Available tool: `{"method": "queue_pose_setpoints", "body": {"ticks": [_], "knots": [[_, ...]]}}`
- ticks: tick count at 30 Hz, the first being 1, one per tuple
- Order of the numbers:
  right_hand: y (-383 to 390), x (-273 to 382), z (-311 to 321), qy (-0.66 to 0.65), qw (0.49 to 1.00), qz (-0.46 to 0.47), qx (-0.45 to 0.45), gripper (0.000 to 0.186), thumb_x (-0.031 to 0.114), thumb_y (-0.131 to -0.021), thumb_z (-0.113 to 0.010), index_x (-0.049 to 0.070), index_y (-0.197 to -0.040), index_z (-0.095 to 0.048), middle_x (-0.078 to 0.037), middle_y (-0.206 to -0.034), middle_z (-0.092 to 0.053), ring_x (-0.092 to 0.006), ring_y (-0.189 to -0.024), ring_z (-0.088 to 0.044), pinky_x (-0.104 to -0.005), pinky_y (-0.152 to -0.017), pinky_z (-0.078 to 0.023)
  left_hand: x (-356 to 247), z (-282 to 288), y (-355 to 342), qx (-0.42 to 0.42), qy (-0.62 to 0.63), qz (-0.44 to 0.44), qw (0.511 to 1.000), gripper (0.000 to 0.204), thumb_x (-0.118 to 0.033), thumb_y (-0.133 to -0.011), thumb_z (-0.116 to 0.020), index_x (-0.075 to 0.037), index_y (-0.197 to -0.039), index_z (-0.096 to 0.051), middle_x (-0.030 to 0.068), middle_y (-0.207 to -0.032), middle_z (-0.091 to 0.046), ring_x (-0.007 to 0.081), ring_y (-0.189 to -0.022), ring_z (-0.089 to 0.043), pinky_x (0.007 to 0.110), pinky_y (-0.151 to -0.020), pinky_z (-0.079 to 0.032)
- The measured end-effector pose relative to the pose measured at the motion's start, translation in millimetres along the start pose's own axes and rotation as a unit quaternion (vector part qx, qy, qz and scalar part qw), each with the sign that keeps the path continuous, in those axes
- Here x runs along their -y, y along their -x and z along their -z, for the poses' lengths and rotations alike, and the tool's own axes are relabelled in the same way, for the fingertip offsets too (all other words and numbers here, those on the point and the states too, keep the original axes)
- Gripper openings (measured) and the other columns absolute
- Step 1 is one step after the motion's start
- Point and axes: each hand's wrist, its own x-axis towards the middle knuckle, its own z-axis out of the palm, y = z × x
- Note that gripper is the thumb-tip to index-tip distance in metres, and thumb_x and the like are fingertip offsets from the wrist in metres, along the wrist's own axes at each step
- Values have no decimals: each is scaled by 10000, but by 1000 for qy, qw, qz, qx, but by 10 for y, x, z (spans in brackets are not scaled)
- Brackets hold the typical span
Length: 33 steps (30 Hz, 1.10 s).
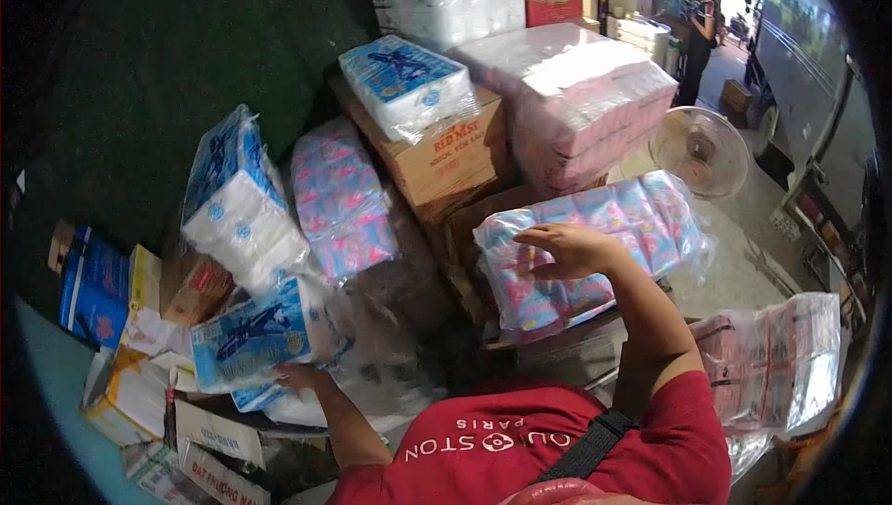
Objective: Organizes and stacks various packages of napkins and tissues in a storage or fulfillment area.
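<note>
My left hand (305, 379) is at the lower edge of a blue-and-white plastic-wrapped pack of paper rolls or tissues (249, 336), its fingers closed on the wrapping and partly hidden. Behind that pack, a similar blue-and-white pack (243, 212) leans at a tilt. My right hand (569, 250) is over a long pink-and-blue plastic-wrapped pack (641, 217), thumb and fingers apart and nothing gripped. Whether its fingertips touch the wrapping, I cannot tell. Another pink-and-blue pack (342, 194) lies to the left of the brown carton.
A brown carton (444, 166) carries another blue-and-white pack (409, 82). Beyond stand a large pink wrapped bale (595, 96) and white bales (451, 3). Opened boxes (130, 398) crowd the left. A round fan (699, 152) and a person (699, 40) are at the far right.
</note>
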Motion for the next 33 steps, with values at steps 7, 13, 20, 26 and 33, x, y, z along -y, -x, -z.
{"method": "queue_pose_setpoints", "body": {"ticks": [7, 13, 20, 26, 33], "knots": [[201, -23, -51, -6, 999, -50, -7, 591, 269, -767, -667, 7, -1244, -436, -191, -1251, -471, -337, -1152, -458, -380, -972, -371, -1826, 2043, 1478, -193, 297, -99, 930, 545, -371, -886, -524, 36, -1232, -418, 238, -1212, -436, 387, -1142, -409, 488, -947, -339], [214, -38, -184, 19, 997, -42, -64, 599, 283, -761, -670, 41, -1257, -437, -222, -1293, -422, -364, -1174, -436, -404, -973, -374, -2912, 2965, 1848, -217, 426, -521, 707, 313, -198, -855, -562, 15, -1081, -526, 204, -1178, -490, 394, -1115, -422, 534, -957, -284], [450, 311, -153, 9, 974, -104, -201, 679, 223, -747, -696, 103, -1328, -367, -241, -1387, -287, -410, -1236, -357, -440, -986, -357, -4378, 3003, 2602, -104, 420, -635, 640, 351, -364, -797, -606, -192, -1102, -585, 91, -1265, -459, 359, -1241, -319, 535, -991, -225], [877, 559, -108, 40, 962, -156, -221, 675, 270, -758, -692, 98, -1323, -366, -275, -1375, -281, -417, -1238, -351, -417, -1000, -348, -5137, 2576, 2944, 81, 265, -608, 744, 678, -607, -708, -609, -340, -1301, -416, 181, -1447, -174, 456, -1316, -102, 655, -981, -144], [1399, 823, -131, 71, 928, -246, -270, 662, 259, -744, -698, 74, -1297, -385, -287, -1350, -307, -416, -1191, -402, -418, -976, -370, -5748, 1740, 3078, 194, 333, -612, 691, 898, -608, -619, -696, -285, -1373, -329, 307, -1412, -171, 434, -1310, -200, 491, -1041, -242]]}}
